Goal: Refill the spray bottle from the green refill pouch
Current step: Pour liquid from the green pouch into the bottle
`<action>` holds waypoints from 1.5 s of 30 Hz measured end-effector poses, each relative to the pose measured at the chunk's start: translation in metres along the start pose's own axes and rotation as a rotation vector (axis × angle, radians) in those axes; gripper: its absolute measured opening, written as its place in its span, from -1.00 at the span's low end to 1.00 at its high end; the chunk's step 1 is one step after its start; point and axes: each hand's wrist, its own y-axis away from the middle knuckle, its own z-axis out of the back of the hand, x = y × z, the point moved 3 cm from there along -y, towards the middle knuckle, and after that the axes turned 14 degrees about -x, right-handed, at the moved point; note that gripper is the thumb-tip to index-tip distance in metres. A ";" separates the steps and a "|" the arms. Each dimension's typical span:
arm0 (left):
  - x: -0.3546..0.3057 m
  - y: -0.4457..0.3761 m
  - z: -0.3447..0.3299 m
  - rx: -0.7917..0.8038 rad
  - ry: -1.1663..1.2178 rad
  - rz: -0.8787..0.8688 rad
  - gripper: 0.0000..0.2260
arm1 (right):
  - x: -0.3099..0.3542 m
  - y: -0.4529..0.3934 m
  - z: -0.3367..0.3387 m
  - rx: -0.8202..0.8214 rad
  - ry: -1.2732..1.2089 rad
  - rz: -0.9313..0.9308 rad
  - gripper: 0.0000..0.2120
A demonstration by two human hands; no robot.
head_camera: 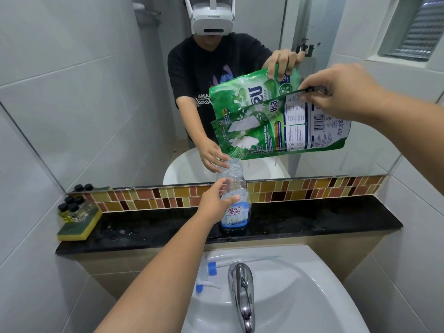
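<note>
A clear spray bottle [236,207] with a blue and white label stands uncapped on the black ledge [312,222]. My left hand [217,197] grips its shoulder and neck. My right hand [341,92] pinches the top corner of the green refill pouch [276,131], which is tilted down to the left with its lower corner just above the bottle's open mouth. A little liquid sits in the bottle's bottom. The blue and white trigger sprayer head [206,276] with its tube lies on the sink rim.
A white sink [300,296] with a chrome tap [242,292] is below the ledge. A yellow-green sponge [79,225] carrying several small black-capped bottles [73,209] sits at the ledge's left end. A mirror and a tiled strip [312,188] back the ledge.
</note>
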 end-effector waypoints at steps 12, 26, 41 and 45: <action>-0.002 0.001 0.000 0.001 -0.006 -0.006 -0.44 | 0.001 0.000 -0.001 0.000 -0.010 0.003 -0.84; -0.003 0.003 0.001 0.004 0.000 -0.020 -0.50 | -0.007 0.007 -0.007 -0.026 -0.025 -0.032 -0.82; -0.002 0.004 0.002 0.002 0.020 -0.014 -0.49 | -0.024 0.034 -0.022 0.012 -0.144 -0.201 -0.86; -0.001 0.004 0.002 0.003 0.031 -0.015 -0.48 | -0.026 0.044 -0.029 0.024 -0.200 -0.253 -0.84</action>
